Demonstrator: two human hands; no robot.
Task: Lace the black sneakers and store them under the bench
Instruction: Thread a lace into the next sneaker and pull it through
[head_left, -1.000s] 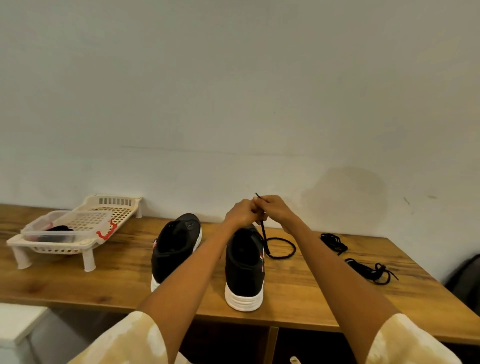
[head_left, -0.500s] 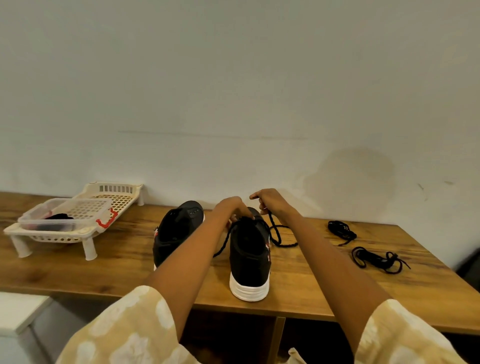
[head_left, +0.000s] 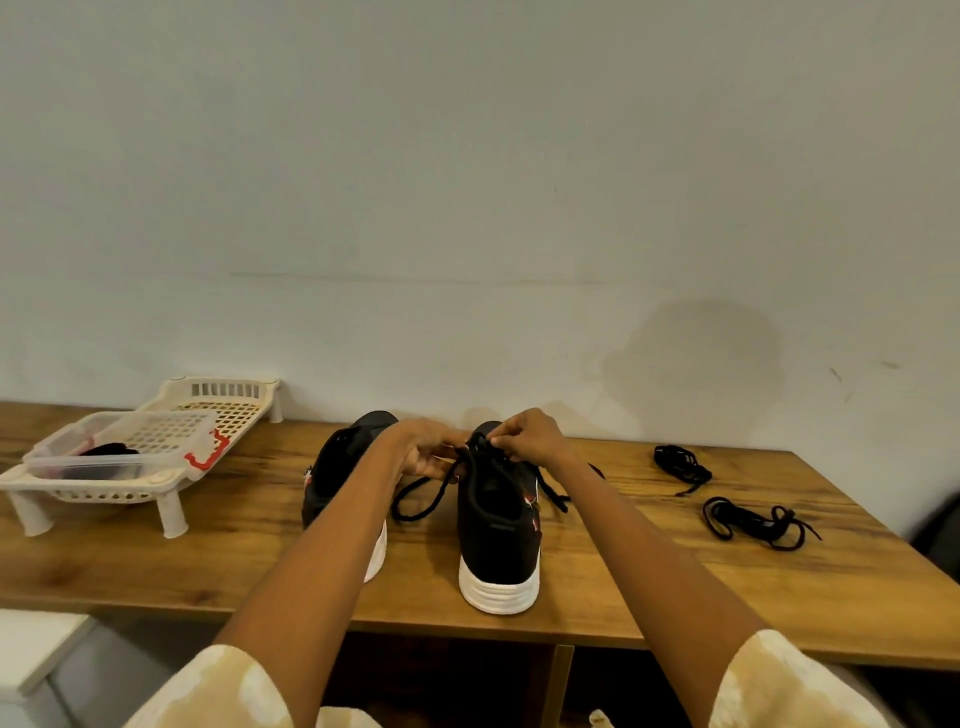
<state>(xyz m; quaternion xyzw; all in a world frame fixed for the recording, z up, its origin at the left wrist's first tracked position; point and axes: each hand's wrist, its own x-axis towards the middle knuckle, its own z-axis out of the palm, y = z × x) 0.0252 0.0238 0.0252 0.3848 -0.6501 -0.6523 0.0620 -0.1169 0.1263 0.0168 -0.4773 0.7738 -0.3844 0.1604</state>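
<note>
While both arms are stretched forward over the bench, the hands are brought together above the front of the right sneaker. The right hand is curled, its fingertips pinched on the black lace at the top of that shoe. The left hand is held just beside it with fingers bent around another stretch of the same lace, which is looped down onto the wood between the two shoes; a further end is draped over the shoe's right side. The left sneaker is stood just beside the first, partly hidden by the left forearm, and both heels are turned toward the camera. Two loose black laces are laid well apart to the right. A white plastic rack is set at the left end, with a clear tub on it. A pale wall is seen behind the bench.
</note>
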